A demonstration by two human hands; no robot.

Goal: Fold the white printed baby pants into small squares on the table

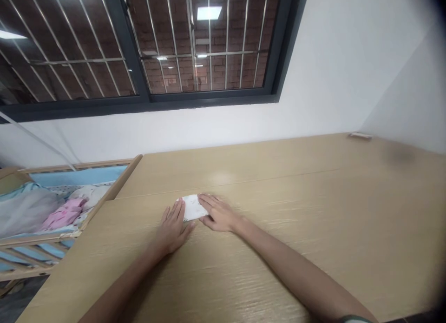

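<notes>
A small white folded cloth (192, 208) with faint markings lies flat on the light wooden board surface (265, 248). My left hand (174, 227) rests on the cloth's left edge, fingers stretched forward and the thumb out to the side. On its right edge lie the fingers of my right hand (216, 212), extended and flat, with the thumb near the lower corner. Both hands press from above; neither wraps round the cloth. The middle of the cloth shows between them.
A wooden crib (114, 183) with blue lining stands at the left, holding a pink cloth (66, 214) and pale bedding. A small flat item (360, 135) lies at the far right corner by the white wall (331, 72). A barred window (209, 97) is above.
</notes>
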